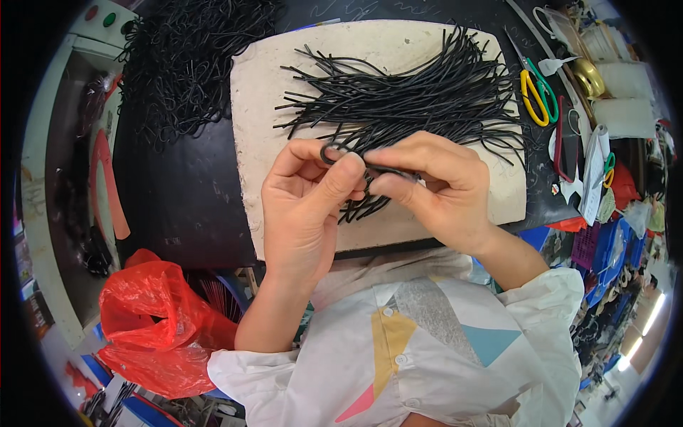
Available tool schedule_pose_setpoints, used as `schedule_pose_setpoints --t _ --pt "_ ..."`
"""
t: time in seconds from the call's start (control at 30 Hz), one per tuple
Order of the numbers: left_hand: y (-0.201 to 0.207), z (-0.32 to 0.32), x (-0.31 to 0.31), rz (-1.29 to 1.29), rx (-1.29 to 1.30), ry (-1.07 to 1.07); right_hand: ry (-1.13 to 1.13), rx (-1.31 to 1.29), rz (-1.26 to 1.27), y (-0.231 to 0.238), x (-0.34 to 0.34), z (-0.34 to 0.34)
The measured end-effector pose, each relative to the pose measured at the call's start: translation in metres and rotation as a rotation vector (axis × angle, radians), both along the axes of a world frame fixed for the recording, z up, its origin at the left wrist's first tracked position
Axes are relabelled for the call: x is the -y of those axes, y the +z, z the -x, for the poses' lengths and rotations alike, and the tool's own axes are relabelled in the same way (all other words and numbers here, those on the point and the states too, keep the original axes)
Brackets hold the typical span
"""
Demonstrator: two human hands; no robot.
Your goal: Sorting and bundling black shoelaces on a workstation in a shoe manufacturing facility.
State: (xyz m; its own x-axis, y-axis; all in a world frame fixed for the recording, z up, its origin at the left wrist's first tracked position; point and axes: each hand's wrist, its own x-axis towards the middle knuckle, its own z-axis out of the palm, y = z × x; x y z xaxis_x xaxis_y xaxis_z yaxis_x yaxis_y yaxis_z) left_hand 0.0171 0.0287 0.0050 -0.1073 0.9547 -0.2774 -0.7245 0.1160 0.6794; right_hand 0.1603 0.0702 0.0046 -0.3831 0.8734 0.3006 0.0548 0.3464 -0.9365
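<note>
My left hand (311, 196) and my right hand (439, 186) are raised close together over the near part of a pale board (267, 164). Both pinch one thin black cord (388, 169), which curls into a small loop at the left fingertips and runs across to the right fingers. Its ends are hard to make out between the fingers. Just beyond my hands, a bundle of cut black cords (413, 92) lies sideways on the board, with some strands reaching under my fingers.
A big tangle of black cords (192, 64) covers the far left of the black table (171, 185). Yellow-and-green-handled scissors (538, 96) lie right of the board, near a brass-coloured roll (588, 77). An open red plastic bag (160, 313) stands at the lower left.
</note>
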Motion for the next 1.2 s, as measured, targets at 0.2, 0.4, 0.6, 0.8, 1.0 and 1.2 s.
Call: schedule_pose_setpoints --t 0.2,0.4,0.6,0.8,1.0,1.2 --pt "0.004 0.012 0.002 -0.033 -0.247 -0.282 0.115 -0.101 0.41 0.01 0.001 -0.012" --pt "0.017 0.016 0.007 -0.11 -0.586 -0.11 0.198 0.443 -0.315 0.021 -0.015 -0.028" --pt "0.012 0.014 0.007 0.007 -0.354 0.073 0.077 0.408 -0.121 0.033 -0.01 -0.028" --pt "0.001 -0.001 0.01 -0.085 -0.396 0.0 0.16 -0.359 0.758 0.014 -0.003 -0.015" --pt "-0.007 -0.003 0.011 -0.164 -0.502 -0.008 0.1 -0.402 0.776 0.007 -0.005 -0.008" --pt "-0.012 -0.008 0.011 -0.252 -0.604 0.082 0.05 -0.326 0.677 0.007 -0.003 -0.004"
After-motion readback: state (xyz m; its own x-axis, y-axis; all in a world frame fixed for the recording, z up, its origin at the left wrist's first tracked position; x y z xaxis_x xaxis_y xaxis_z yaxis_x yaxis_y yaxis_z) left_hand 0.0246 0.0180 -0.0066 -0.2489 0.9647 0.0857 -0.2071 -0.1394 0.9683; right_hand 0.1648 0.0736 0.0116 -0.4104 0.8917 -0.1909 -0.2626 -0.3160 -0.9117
